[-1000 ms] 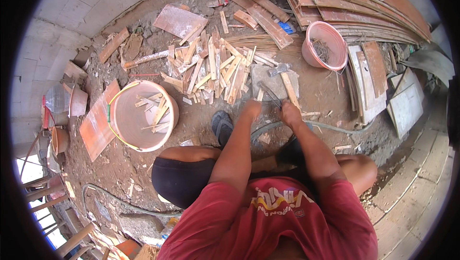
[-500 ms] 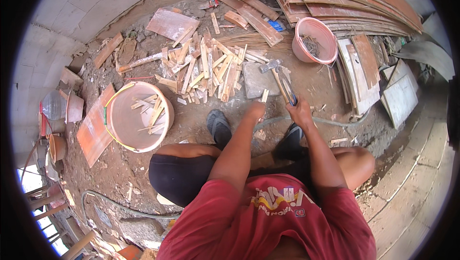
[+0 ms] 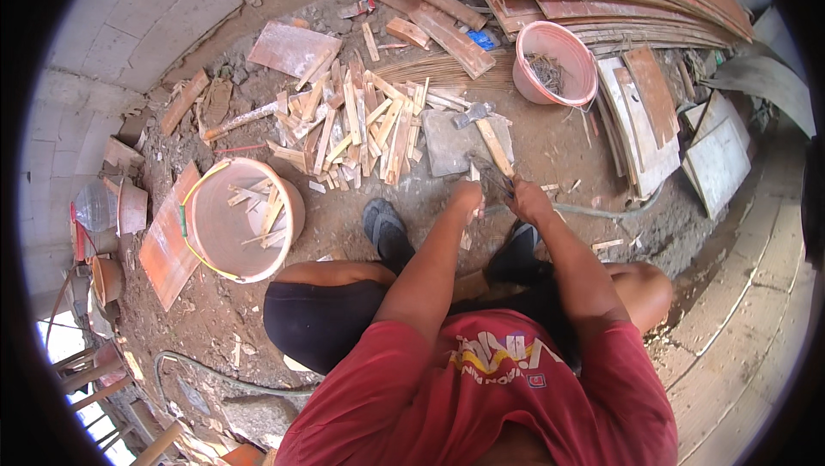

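My left hand (image 3: pixel 467 197) is closed around a short wood strip (image 3: pixel 473 174) whose end sticks up past the fingers. My right hand (image 3: pixel 529 202) grips dark pliers (image 3: pixel 494 177), their jaws angled left, close to the strip's upper end; whether they touch it I cannot tell. A hammer (image 3: pixel 491 141) lies with its head on a grey concrete slab (image 3: pixel 445 143), and its wooden handle runs down to beside my right fingers. Left of the slab is a pile of split wood strips (image 3: pixel 365 127).
A pale bucket (image 3: pixel 206 230) holding wood pieces stands at the left. A pink bucket (image 3: pixel 531 88) of thin, nail-like bits is beyond the slab. Stacked boards (image 3: pixel 619 15) fill the far right. A hose (image 3: pixel 601 211) crosses the dirt floor near my feet (image 3: pixel 382 224).
The pliers have swung left, from beside the hammer handle toward the wood strip in my left hand. The whole view has shifted slightly.
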The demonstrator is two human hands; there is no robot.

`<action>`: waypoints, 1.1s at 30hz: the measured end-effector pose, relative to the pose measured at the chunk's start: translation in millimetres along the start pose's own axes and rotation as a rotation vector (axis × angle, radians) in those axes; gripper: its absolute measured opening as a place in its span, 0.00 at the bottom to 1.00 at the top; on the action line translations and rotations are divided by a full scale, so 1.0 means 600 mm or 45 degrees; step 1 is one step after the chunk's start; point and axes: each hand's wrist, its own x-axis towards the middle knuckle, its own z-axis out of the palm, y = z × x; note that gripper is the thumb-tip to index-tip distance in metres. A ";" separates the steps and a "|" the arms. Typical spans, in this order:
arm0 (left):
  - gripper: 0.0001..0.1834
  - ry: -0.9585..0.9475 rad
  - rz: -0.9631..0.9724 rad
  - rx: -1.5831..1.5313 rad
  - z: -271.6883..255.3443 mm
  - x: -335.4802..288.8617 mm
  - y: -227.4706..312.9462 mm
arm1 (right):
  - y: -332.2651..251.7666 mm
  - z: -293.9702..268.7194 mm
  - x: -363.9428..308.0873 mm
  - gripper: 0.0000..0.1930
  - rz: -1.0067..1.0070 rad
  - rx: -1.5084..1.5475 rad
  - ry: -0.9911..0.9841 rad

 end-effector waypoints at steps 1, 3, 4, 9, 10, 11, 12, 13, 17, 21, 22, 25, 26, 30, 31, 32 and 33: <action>0.08 0.003 -0.002 -0.008 -0.006 0.000 -0.003 | -0.007 -0.004 0.012 0.15 0.030 0.142 0.081; 0.08 0.003 0.003 -0.028 -0.015 0.003 -0.014 | -0.035 -0.032 0.024 0.16 0.106 0.426 0.229; 0.07 0.009 0.011 -0.046 -0.021 0.006 -0.022 | -0.062 -0.050 0.019 0.17 0.192 0.480 0.255; 0.06 -0.044 0.027 -0.141 -0.009 -0.012 -0.004 | -0.011 0.003 -0.001 0.19 0.084 0.018 -0.133; 0.07 -0.032 0.022 -0.187 -0.022 -0.017 -0.001 | -0.033 -0.007 -0.008 0.18 0.118 0.027 -0.101; 0.07 -0.037 0.014 -0.228 -0.027 -0.026 0.003 | -0.040 -0.020 -0.009 0.18 0.077 0.152 0.002; 0.08 -0.078 0.042 -0.246 -0.035 -0.033 0.011 | -0.047 -0.033 -0.005 0.18 0.037 0.277 0.106; 0.09 -0.121 0.070 -0.263 -0.044 -0.040 0.021 | -0.053 -0.048 -0.005 0.18 -0.005 0.400 0.210; 0.13 -0.085 0.332 0.013 -0.067 -0.115 0.093 | -0.111 -0.209 -0.025 0.19 0.121 1.005 -0.124; 0.20 -0.401 0.581 -0.031 -0.087 -0.147 0.143 | -0.142 -0.302 -0.081 0.19 0.005 0.969 -0.153; 0.22 -0.420 0.680 -0.003 -0.088 -0.157 0.154 | -0.140 -0.317 -0.091 0.19 0.010 0.907 -0.190; 0.24 -0.504 0.864 -0.003 -0.078 -0.210 0.184 | -0.125 -0.360 -0.113 0.31 0.077 0.939 -0.431; 0.24 -0.537 0.859 -0.055 -0.079 -0.229 0.194 | -0.135 -0.379 -0.126 0.32 0.077 1.002 -0.470; 0.26 -0.600 0.958 -0.056 -0.074 -0.306 0.221 | -0.175 -0.456 -0.170 0.33 -0.026 1.009 -0.587; 0.27 -0.612 1.003 -0.010 -0.075 -0.310 0.223 | -0.184 -0.470 -0.176 0.33 -0.059 0.998 -0.611; 0.27 -0.627 1.023 0.001 -0.074 -0.312 0.225 | -0.190 -0.484 -0.182 0.32 -0.092 0.990 -0.641; 0.28 -0.645 1.039 0.011 -0.073 -0.314 0.225 | -0.199 -0.498 -0.189 0.32 -0.103 0.975 -0.656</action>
